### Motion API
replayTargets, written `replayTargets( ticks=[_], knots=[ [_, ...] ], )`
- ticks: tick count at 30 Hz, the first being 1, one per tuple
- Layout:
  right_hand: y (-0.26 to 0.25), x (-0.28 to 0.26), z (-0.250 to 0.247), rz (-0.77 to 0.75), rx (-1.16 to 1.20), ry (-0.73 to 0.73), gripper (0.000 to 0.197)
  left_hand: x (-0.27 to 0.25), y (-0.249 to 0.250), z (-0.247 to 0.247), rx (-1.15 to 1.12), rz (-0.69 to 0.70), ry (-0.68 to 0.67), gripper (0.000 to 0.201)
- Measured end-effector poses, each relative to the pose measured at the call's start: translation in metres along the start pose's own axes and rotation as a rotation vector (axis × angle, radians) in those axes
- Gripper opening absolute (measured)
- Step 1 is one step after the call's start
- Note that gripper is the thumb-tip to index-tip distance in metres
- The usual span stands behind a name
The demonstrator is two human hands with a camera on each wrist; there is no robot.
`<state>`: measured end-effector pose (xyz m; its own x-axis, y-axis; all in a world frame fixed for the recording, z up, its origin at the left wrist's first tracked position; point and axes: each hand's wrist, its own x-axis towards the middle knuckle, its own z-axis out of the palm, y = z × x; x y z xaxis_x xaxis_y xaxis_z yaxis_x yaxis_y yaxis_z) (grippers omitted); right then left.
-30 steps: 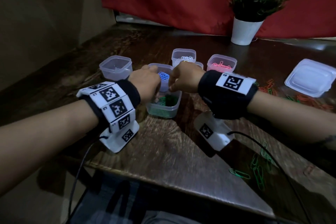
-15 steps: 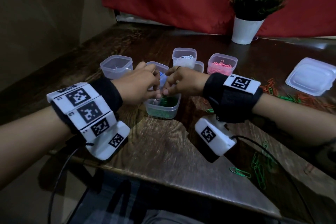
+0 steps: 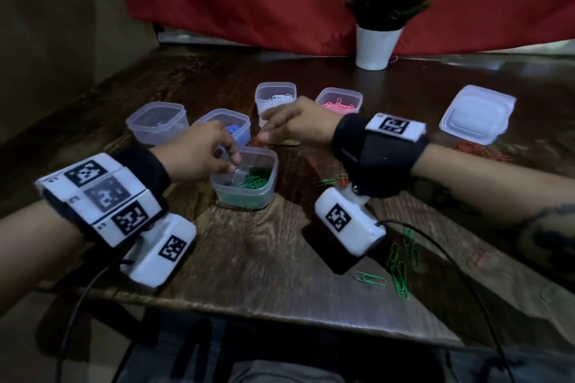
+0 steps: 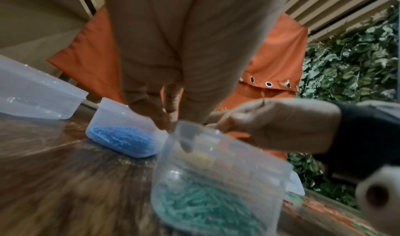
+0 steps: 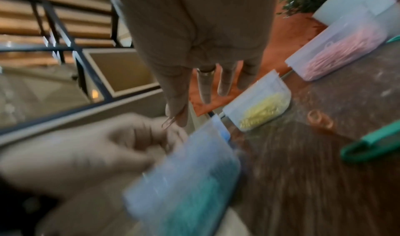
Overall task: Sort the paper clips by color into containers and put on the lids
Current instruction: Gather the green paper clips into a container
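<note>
My left hand (image 3: 231,163) reaches down into the clear container of green clips (image 3: 244,183), fingertips bunched just above the pile; the left wrist view (image 4: 167,121) shows no clip between them. Just behind that container, my right hand (image 3: 263,134) pinches a thin reddish paper clip (image 3: 255,141) between thumb and forefinger, which also shows in the right wrist view (image 5: 167,122). Behind the hands stand other open containers: blue clips (image 3: 228,126), white clips (image 3: 275,96), pink clips (image 3: 339,101), an empty one (image 3: 157,121), and yellow clips (image 5: 259,107).
A stack of clear lids (image 3: 477,115) lies at the right, with loose red clips (image 3: 482,151) in front of it. Several green clips (image 3: 399,261) lie near the table's front edge. A potted plant (image 3: 378,40) stands at the back by the red cloth.
The hands were joined over the green container and have pulled apart. The left hand dipped into that container; the right hand moved back and right with the reddish clip.
</note>
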<state>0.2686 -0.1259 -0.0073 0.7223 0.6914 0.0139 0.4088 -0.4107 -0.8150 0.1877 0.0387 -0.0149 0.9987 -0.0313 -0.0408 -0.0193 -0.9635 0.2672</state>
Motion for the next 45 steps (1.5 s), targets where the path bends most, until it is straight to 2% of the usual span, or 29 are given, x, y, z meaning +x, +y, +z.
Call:
replayTargets(
  ticks=[3, 5, 9, 11, 12, 14, 16, 18, 19, 20, 22, 23, 25, 27, 30, 32, 35, 38, 39, 42, 45],
  knots=[
    [0.006, -0.024, -0.048, 0.040, -0.064, 0.036, 0.007, 0.001, 0.002, 0.001, -0.036, -0.008, 0.028, 0.011],
    [0.020, -0.047, -0.087, 0.134, -0.281, 0.006, 0.011, 0.001, 0.002, 0.001, -0.027, -0.023, 0.027, 0.011],
    [0.067, -0.106, -0.150, 0.528, -0.564, -0.075, 0.034, 0.005, 0.007, 0.002, 0.013, -0.043, 0.025, 0.010],
    [0.082, -0.120, -0.155, 0.731, -0.701, -0.163, 0.025, 0.009, 0.011, 0.002, 0.057, -0.065, -0.010, 0.010],
    [0.087, -0.120, -0.155, 0.745, -0.827, -0.169, 0.021, 0.010, 0.014, 0.000, 0.091, -0.075, -0.033, 0.009],
    [0.087, -0.109, -0.147, 0.589, -1.046, -0.073, 0.019, 0.012, 0.024, -0.007, 0.186, -0.092, -0.053, 0.009],
    [0.081, -0.088, -0.135, 0.437, -0.960, 0.050, 0.018, 0.012, 0.039, -0.014, 0.283, -0.061, 0.045, 0.015],
    [0.073, -0.062, -0.117, 0.405, -0.727, 0.048, 0.015, 0.014, 0.065, -0.015, 0.297, 0.033, 0.142, 0.020],
    [0.072, -0.049, -0.108, 0.433, -0.611, 0.020, 0.011, 0.016, 0.080, -0.013, 0.304, 0.087, 0.118, 0.021],
    [0.070, -0.038, -0.100, 0.467, -0.521, -0.012, 0.006, 0.020, 0.094, -0.009, 0.309, 0.129, 0.050, 0.021],
    [0.070, -0.023, -0.093, 0.511, -0.441, -0.012, 0.021, 0.034, 0.121, 0.004, 0.361, 0.165, -0.134, 0.023],
    [0.070, -0.019, -0.093, 0.506, -0.418, 0.008, 0.027, 0.043, 0.131, 0.011, 0.408, 0.163, -0.207, 0.030],
    [0.069, -0.016, -0.095, 0.498, -0.429, 0.000, 0.033, 0.059, 0.142, 0.019, 0.485, 0.129, -0.310, 0.042],
    [0.069, -0.018, -0.096, 0.509, -0.449, -0.020, 0.034, 0.072, 0.142, 0.023, 0.491, 0.109, -0.388, 0.043],
    [0.072, -0.018, -0.098, 0.513, -0.384, 0.011, 0.029, 0.082, 0.135, 0.026, 0.401, 0.127, -0.494, 0.028],
    [0.067, -0.019, -0.097, 0.572, -0.379, -0.042, 0.030, 0.086, 0.128, 0.025, 0.283, 0.123, -0.578, 0.015],
    [0.068, -0.019, -0.103, 0.598, -0.381, -0.033, 0.033, 0.089, 0.120, 0.024, 0.193, 0.095, -0.642, 0.008],
    [0.075, -0.018, -0.114, 0.576, -0.201, 0.115, 0.027, 0.092, 0.117, 0.018, 0.108, 0.073, -0.611, 0.014],
    [0.075, -0.016, -0.116, 0.592, -0.162, 0.131, 0.027, 0.092, 0.115, 0.015, 0.058, 0.054, -0.595, 0.012],
    [0.076, -0.016, -0.123, 0.544, -0.233, 0.069, 0.032, 0.090, 0.107, 0.007, -0.179, -0.048, -0.550, 0.011],
    [0.077, -0.008, -0.127, 0.626, -0.084, 0.163, 0.034, 0.087, 0.099, 0.005, -0.383, -0.178, -0.469, 0.021]
  ],
)
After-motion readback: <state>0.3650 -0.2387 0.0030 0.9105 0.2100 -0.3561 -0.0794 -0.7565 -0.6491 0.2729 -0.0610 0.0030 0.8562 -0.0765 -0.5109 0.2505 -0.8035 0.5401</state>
